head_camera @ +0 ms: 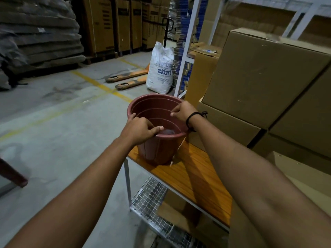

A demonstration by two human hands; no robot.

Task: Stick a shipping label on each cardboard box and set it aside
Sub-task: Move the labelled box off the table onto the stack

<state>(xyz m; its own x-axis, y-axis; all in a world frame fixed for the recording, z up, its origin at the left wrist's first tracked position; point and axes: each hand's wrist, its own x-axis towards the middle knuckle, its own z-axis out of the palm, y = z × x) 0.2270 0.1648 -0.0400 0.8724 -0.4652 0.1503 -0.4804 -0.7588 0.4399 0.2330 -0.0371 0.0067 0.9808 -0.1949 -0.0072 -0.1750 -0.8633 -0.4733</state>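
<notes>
A reddish-brown plastic bucket stands on the far left corner of a wooden table. My left hand lies over the bucket's near left rim, fingers curled around it and thumb along the edge. My right hand hovers over the right rim with its fingers curled; nothing shows in it. Something crumpled and pale lies at the bottom of the bucket. Plain cardboard boxes are stacked on the table to the right, a large one on top of a lower one. No label is visible.
A wire-mesh shelf sits under the table. A white sack and orange pallet-jack forks stand on the concrete floor beyond. White shelving and more cartons fill the back. Open floor lies to the left.
</notes>
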